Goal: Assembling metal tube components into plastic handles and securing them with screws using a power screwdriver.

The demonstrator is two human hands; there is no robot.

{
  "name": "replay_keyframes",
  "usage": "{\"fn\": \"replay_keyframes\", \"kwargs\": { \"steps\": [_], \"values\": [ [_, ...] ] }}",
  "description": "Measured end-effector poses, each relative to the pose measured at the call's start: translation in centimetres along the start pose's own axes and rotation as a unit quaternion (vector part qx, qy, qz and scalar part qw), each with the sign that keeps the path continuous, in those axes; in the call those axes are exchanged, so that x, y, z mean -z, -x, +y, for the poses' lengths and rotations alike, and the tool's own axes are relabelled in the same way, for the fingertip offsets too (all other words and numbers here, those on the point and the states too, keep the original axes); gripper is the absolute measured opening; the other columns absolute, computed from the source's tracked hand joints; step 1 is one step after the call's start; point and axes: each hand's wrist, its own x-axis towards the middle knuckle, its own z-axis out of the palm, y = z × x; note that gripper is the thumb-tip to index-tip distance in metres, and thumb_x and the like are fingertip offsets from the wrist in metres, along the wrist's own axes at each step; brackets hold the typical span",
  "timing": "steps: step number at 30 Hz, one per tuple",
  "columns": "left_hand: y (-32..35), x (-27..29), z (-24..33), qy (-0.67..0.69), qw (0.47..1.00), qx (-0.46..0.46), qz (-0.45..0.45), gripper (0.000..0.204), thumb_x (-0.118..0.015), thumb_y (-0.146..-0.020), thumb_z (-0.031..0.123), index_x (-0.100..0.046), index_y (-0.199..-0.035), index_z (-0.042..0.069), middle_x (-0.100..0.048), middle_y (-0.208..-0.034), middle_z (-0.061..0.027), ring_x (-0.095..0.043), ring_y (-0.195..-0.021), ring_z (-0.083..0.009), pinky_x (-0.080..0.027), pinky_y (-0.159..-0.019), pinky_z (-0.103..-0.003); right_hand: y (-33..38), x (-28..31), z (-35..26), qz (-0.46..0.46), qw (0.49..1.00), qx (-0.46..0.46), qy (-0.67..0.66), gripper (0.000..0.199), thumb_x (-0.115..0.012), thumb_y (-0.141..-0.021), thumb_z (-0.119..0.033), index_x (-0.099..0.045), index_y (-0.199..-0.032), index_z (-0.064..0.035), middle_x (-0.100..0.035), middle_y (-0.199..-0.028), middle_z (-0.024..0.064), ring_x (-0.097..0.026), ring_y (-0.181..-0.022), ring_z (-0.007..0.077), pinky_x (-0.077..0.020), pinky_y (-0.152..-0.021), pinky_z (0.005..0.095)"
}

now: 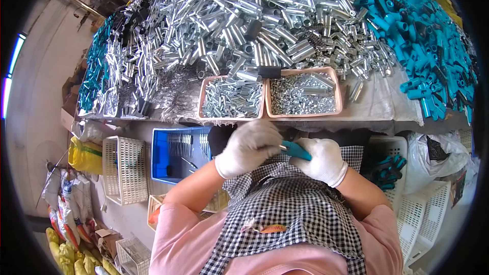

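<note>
My left hand (248, 147), in a white glove, is closed around the metal end of a teal plastic handle piece (296, 149). My right hand (321, 159), also gloved in white, grips the teal piece from the other side. Both hands meet just below the table edge, over my checked apron (290, 209). Right in front of them on the table stand two pink trays: the left tray (204, 97) holds short metal tubes, the right tray (337, 89) holds small nuts.
A large heap of silver metal tubes (244, 20) covers the table, with teal plastic handles (433, 46) piled at the right and more at the far left. A blue crate (160, 158) and white baskets (122, 168) sit below the table. Another person is at the far side.
</note>
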Motion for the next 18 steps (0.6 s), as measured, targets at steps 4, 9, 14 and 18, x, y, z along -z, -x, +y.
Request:
{"fn": "replay_keyframes", "kwargs": {
  "steps": [4, 9, 14, 18],
  "values": [
    [1.4, -3.3, -0.2, -0.073, 0.996, -0.031, 0.035, 0.019, -0.078, -0.071, 0.006, -0.066, -0.086, 0.004, -0.07, -0.096, -0.0112, -0.066, -0.105, -0.0326, -0.054, -0.088, -0.042, 0.7, 0.0, -0.4, 0.016, 0.999, 0.03, 0.035, 0.033, -0.081, -0.069, -0.036, -0.068, -0.089, -0.0127, -0.066, -0.068, 0.0105, -0.067, -0.061, 0.03, -0.0533, -0.056, 0.0401],
    [1.7, -5.2, 2.0, -0.365, 0.923, -0.063, -0.1, 0.018, -0.071, -0.073, 0.013, -0.057, -0.08, 0.004, -0.069, -0.1, -0.0105, -0.064, -0.107, -0.0321, -0.054, -0.091, -0.041, 1.9, 0.4, -0.3, -0.007, 0.993, 0.048, 0.106, 0.035, -0.078, -0.073, -0.039, -0.067, -0.094, -0.0129, -0.067, -0.068, 0.0089, -0.068, -0.061, 0.0273, -0.0537, -0.056, 0.0386],
    [-0.7, -2.1, 0.4, 0.039, 0.921, 0.255, -0.292, 0.043, -0.083, -0.074, 0.033, -0.059, -0.09, 0.001, -0.064, -0.079, -0.0137, -0.064, -0.075, -0.0283, -0.049, -0.066, -0.038, 2.9, 0.7, -0.4, -0.02, 0.99, 0.101, 0.095, 0.037, -0.078, -0.072, -0.041, -0.067, -0.095, -0.0144, -0.063, -0.065, 0.0062, -0.065, -0.057, 0.0247, -0.0509, -0.052, 0.0379],
    [-1.5, -2.4, 0.6, 0.04, 0.922, 0.273, -0.27, 0.051, -0.09, -0.063, 0.031, -0.06, -0.092, 0.001, -0.063, -0.08, -0.0109, -0.06, -0.073, -0.022, -0.048, -0.066, -0.035, 3.1, 1.2, 0.4, 0.033, 0.987, 0.135, 0.079, 0.042, -0.08, -0.069, -0.033, -0.065, -0.102, -0.0124, -0.062, -0.071, 0.0066, -0.064, -0.059, 0.0243, -0.049, -0.05, 0.0373]
  ]
}}
